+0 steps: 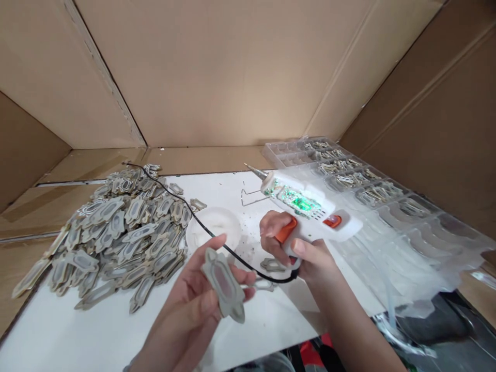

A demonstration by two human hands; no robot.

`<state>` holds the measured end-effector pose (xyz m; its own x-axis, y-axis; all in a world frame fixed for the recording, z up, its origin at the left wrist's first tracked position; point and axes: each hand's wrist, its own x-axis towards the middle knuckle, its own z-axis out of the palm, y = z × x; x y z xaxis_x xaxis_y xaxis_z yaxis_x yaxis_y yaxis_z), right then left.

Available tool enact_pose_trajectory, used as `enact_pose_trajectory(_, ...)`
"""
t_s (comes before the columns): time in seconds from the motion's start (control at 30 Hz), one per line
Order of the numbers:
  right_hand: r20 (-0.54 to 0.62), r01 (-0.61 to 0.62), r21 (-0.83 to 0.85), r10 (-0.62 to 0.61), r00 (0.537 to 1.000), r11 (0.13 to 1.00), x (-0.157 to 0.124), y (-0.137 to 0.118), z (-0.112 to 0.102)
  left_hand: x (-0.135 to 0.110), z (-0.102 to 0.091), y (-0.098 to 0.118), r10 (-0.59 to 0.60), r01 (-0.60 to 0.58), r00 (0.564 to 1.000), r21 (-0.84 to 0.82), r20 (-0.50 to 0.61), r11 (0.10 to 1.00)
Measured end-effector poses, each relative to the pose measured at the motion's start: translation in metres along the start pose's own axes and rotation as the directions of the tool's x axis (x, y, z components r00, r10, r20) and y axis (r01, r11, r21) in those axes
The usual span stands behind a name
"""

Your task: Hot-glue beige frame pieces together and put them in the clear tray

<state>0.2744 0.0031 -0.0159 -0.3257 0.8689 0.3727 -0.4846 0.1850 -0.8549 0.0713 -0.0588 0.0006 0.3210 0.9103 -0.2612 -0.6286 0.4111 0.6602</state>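
My left hand (194, 305) pinches a grey-beige ornate plate (223, 285) with an oblong centre and pointed ends, held tilted above the white board. In my right hand (298, 248) is a white hot glue gun (302, 199) with glittery green patches and an orange trigger, its metal nozzle pointing up and to the left. My fingers wrap its handle at the trigger. From the handle's base a black cord (201, 222) runs left, passing behind the held plate. A small ornate frame (272, 265) lies on the board behind my right hand's fingers.
At left, a large pile of similar ornate plates (132, 237) covers the board. A white round dish (215, 219) sits mid-board, near a bent wire stand (251, 197). Clear compartment trays (372, 201) with several small pieces line the right. Cardboard walls (232, 72) enclose the space.
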Motion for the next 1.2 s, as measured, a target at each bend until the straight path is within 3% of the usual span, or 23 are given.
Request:
enact_pose_trajectory(0.1, 0.016, -0.022, -0.026, 0.022, 1.0, 0.999, -0.001, 0.002, -0.001, -0.002, -0.011, 0.01, 0.218, -0.193, 0.97, 0.207, -0.107, 0.959)
enact_pose_trajectory(0.23, 0.011, -0.085, -0.106, 0.087, 0.996, 0.991, -0.005, 0.004, -0.001, -0.001, -0.021, 0.019, 0.441, -0.356, 0.894, 0.473, -0.079, 0.806)
enact_pose_trajectory(0.33, -0.053, -0.113, -0.234, 0.104, 0.993, 0.966, -0.005, 0.003, 0.005, -0.001, -0.017, 0.016, 0.554, -0.404, 0.827, 0.58, -0.099, 0.707)
enact_pose_trajectory(0.47, -0.048, -0.191, -0.331, 0.186, 0.981, 0.924, -0.005, 0.003, 0.014, 0.001, -0.005, 0.005, 0.556, -0.373, 0.813, 0.577, -0.175, 0.727)
enact_pose_trajectory(0.57, 0.002, -0.308, -0.327, 0.326, 0.945, 0.894, -0.005, 0.005, 0.02, 0.007, -0.005, -0.002, 0.508, -0.372, 0.851, 0.532, -0.132, 0.761)
enact_pose_trajectory(0.7, -0.031, -0.382, -0.288, 0.39, 0.92, 0.878, -0.003, 0.004, 0.025, 0.015, -0.009, -0.006, 0.444, -0.359, 0.894, 0.496, -0.062, 0.791)
enact_pose_trajectory(0.83, -0.005, -0.367, -0.298, 0.383, 0.924, 0.881, 0.0, 0.0, 0.025, 0.016, -0.003, -0.01, 0.456, -0.358, 0.885, 0.489, -0.095, 0.796)
enact_pose_trajectory(0.9, 0.002, -0.355, -0.305, 0.373, 0.928, 0.884, 0.002, -0.002, 0.024, 0.015, 0.0, -0.011, 0.506, -0.382, 0.857, 0.541, -0.097, 0.75)
enact_pose_trajectory(1.0, -0.008, -0.33, -0.345, 0.348, 0.937, 0.879, 0.002, -0.002, 0.024, 0.014, -0.004, -0.01, 0.627, -0.462, 0.778, 0.709, 0.036, 0.533)
enact_pose_trajectory(1.1, -0.038, -0.344, -0.369, 0.356, 0.934, 0.864, 0.0, -0.001, 0.022, 0.015, -0.013, -0.002, 0.683, -0.553, 0.665, 0.814, 0.302, 0.179)
enact_pose_trajectory(1.2, -0.05, -0.349, -0.403, 0.361, 0.931, 0.846, -0.002, -0.002, 0.019, 0.013, -0.015, 0.013, 0.672, -0.571, 0.52, 0.799, 0.528, -0.186)
